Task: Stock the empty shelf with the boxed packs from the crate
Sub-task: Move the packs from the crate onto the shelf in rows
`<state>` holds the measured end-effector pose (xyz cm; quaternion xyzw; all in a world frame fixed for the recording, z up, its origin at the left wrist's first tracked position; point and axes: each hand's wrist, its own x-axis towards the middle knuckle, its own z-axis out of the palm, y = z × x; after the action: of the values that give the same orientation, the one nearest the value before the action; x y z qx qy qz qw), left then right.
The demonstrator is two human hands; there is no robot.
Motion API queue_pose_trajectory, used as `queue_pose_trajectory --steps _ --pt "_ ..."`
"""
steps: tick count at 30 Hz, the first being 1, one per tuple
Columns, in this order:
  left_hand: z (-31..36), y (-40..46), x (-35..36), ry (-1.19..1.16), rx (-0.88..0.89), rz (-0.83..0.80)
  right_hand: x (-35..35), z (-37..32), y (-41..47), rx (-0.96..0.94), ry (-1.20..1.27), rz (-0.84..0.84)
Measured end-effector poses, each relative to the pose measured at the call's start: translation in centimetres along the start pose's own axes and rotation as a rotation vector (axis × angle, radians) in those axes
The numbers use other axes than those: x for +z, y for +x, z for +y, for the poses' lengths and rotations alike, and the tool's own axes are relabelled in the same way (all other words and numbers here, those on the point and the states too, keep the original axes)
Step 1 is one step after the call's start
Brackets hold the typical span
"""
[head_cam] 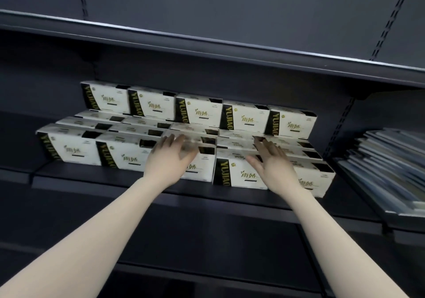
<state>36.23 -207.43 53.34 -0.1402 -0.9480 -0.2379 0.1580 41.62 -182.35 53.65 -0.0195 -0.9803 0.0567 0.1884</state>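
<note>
Both hands flat on the front row of YUJIAO tissue packs [128, 157] at frame centre, on the dark shelf [96, 186]. Left hand [170, 159] and right hand [273, 166]: fingers straight, released, gripping nothing. Risk: pushing unevenly skews the rows or tips the raised back row [197, 110] forward

The dark shelf [119, 182] carries white boxed packs [71, 147] with black-and-gold ends, standing in rows from its front edge to the back panel; the back row [197, 111] stands highest in view, five packs wide; the front row runs from near the left end towards the right end. A second shelf [395, 217] adjoins at the right; on it lie stacked flat items [391, 166], blurred.
</note>
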Motion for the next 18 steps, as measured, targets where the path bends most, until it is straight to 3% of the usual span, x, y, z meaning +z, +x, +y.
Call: queue_pose_trajectory --steps 7,11,18 --pt "-0.3 -5.7 2.2 0.03 -0.071 0.018 2.5 -0.3 -4.0 -0.118 0.089 0.058" --pt "0.0 -9.6 4.4 0.025 -0.154 -0.069 4.1 0.5 -7.0 -0.15 0.095 0.054" --pt "-0.7 -15.6 8.3 0.015 -0.284 -0.171 8.5 0.7 -13.2 -0.161 0.193 -0.071"
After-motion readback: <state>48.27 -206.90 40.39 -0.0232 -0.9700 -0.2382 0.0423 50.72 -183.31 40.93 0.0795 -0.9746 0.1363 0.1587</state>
